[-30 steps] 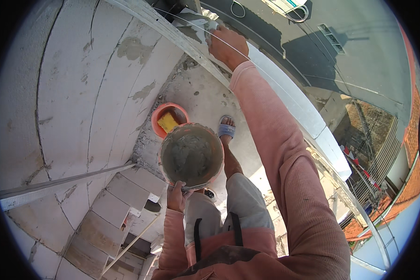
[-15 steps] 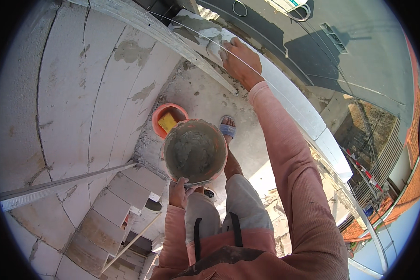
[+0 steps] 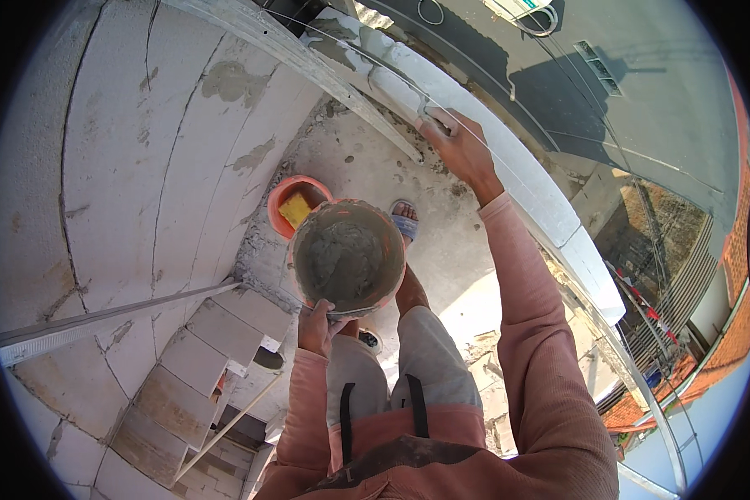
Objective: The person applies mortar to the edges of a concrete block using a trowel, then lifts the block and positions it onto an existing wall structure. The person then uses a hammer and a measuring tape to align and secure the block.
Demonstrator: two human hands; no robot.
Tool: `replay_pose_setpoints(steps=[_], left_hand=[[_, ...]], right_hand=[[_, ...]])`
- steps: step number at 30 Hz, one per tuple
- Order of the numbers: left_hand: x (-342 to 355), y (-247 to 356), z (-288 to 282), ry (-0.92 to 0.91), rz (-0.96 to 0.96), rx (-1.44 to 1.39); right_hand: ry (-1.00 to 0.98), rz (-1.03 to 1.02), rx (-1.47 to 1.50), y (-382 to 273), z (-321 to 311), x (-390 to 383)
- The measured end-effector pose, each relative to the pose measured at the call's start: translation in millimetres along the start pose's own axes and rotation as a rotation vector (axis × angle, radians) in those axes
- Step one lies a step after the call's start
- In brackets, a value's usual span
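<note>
Head view: the right hand (image 3: 465, 150), nearer the lengthwise-slanting block parapet (image 3: 525, 158), curls around a partly hidden trowel-like tool (image 3: 423, 108) at its inner edge, while the left hand (image 3: 315, 329) clasps the mortar bucket (image 3: 392, 237) left of that parapet.

Head-worn fisheye, left of pair, looking steeply down over wearer's torso (image 3: 421, 475); right forearm (image 3: 527, 267) near, floor (image 3: 342, 158) farther off; straight edges bending toward rim

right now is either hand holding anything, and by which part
The left hand holds a round, orange, mortar-smeared bucket by its near rim; what, if anything, the right hand grips cannot be told.
</note>
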State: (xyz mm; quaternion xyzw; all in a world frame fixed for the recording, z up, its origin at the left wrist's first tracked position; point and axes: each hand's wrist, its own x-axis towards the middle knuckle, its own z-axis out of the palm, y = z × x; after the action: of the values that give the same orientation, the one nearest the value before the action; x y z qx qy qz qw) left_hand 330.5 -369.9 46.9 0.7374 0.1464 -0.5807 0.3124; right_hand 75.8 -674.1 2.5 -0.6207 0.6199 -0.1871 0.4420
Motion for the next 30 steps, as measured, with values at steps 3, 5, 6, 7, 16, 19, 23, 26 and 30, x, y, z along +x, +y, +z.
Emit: replay_pose_setpoints(steps=[3, 5, 6, 7, 16, 19, 23, 26, 30], left_hand=[[10.5, -3.3, -1.0, -0.018, 0.026, 0.040], [17.1, -4.9, -7.0, -0.022, 0.054, 0.072], [20.3, -3.8, -6.9, -0.037, 0.091, 0.110], [16.1, 0.7, 1.2, -0.035, 0.082, 0.109], [0.2, 27.8, 34.7, -0.091, 0.577, 0.561], [-11.1, 35.2, 46.9, -0.086, 0.529, 0.610], [-9.4, 38.4, 52.8, -0.124, 0.482, 0.588], [-11.9, 36.2, 49.4, -0.131, 0.376, 0.461], [-14.6, 37.9, 50.9, -0.143, 0.314, 0.299]], right_hand=[[-0.115, 0.179, 0.341, 20.9, -20.1, -62.1], [-0.236, 0.327, 0.476, 16.1, -35.1, -111.2], [-0.289, 0.383, 0.538, 15.4, -40.1, -130.6], [-0.293, 0.392, 0.535, 19.5, -42.8, -148.3], [-0.397, 0.037, -0.289, 24.1, 36.2, -187.5], [-0.468, 0.082, -0.299, 7.7, 57.8, -195.8], [-0.524, -0.020, -0.184, 23.0, 57.3, -204.6], [-0.717, 0.152, 0.043, 12.6, 28.4, -196.7], [-0.899, 0.620, 0.643, 26.7, -4.3, -208.6]])
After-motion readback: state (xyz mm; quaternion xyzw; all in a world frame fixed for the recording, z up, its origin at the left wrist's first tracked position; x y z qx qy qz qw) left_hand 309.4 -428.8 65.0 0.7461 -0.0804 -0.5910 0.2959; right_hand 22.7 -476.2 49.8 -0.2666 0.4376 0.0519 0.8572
